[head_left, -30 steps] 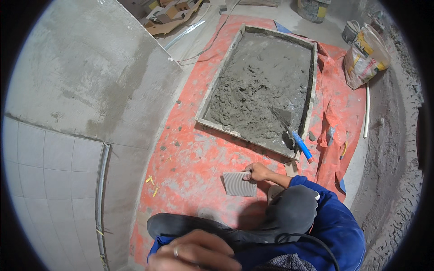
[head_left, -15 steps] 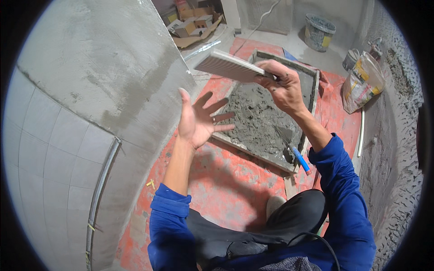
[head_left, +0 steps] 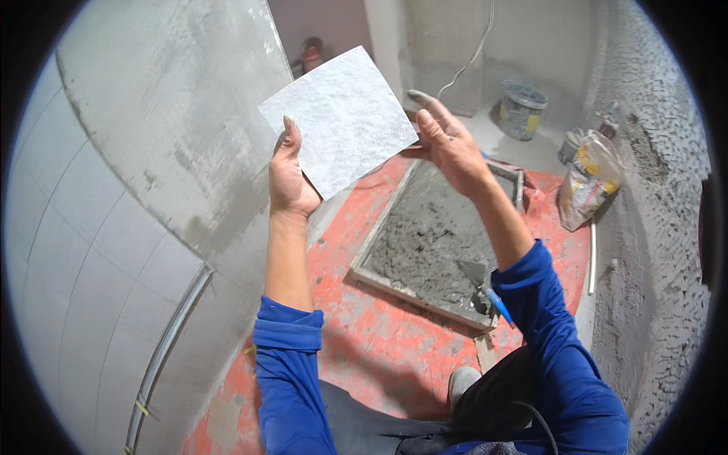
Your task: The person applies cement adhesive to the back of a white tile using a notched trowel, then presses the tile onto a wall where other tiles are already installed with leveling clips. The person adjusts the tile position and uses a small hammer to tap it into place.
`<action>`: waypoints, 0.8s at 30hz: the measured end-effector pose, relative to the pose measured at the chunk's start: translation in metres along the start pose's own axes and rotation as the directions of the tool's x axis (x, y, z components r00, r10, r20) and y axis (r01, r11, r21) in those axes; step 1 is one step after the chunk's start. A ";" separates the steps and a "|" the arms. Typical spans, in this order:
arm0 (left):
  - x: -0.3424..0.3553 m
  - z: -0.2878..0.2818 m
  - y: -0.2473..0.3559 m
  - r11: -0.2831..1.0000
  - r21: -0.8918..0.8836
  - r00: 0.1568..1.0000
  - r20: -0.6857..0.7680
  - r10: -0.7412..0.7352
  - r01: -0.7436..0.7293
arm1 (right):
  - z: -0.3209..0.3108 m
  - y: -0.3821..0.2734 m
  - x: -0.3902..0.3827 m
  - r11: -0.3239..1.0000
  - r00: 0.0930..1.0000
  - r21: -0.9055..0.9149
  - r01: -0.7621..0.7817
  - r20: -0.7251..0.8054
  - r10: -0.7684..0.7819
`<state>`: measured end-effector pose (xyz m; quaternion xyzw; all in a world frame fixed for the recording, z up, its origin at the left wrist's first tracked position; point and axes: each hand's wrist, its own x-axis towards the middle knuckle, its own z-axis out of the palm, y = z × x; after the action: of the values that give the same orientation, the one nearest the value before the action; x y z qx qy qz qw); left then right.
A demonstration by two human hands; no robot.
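A square tile (head_left: 341, 125), pale and faintly textured on its visible face, is held up tilted in front of me. My left hand (head_left: 292, 178) grips its lower left edge, thumb over the face and the other fingers hidden behind. Beside the tile's right corner is my right hand (head_left: 455, 148), its fingers spread; a lower finger reaches the corner, and whether it bears any weight I cannot tell. Below them lies a shallow wood-framed mixing tray (head_left: 417, 296) with wet grey mortar (head_left: 425, 235). A blue-handled tool (head_left: 499, 306) rests at the tray's near right corner, partly covered by my sleeve.
Set tiles (head_left: 114, 250) and a metal edge strip (head_left: 171, 334) line the left wall. A stained bucket (head_left: 521, 110) stands at the back. On the right are a bag (head_left: 591, 178), a white pipe (head_left: 592, 258) and a rough wall (head_left: 652, 152). Red sheeting (head_left: 364, 349) covers the floor.
The tile has turned from nearly edge-on to face-on and shifted left. My left hand, empty before, now grips it. The right hand has loosened from its grip and spread its fingers.
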<state>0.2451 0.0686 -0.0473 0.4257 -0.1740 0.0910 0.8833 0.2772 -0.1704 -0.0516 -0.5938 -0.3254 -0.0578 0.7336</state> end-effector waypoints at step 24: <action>0.060 0.245 -0.076 0.978 0.206 0.946 0.321 -0.053 -0.015 | -0.080 -0.105 -0.049 0.819 0.817 0.363 0.445 -0.540 -0.205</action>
<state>0.2679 -0.1699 0.0620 0.5257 -0.3024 0.0289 0.7946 0.2227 -0.2883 0.0026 -0.2965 -0.2380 -0.2493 0.8907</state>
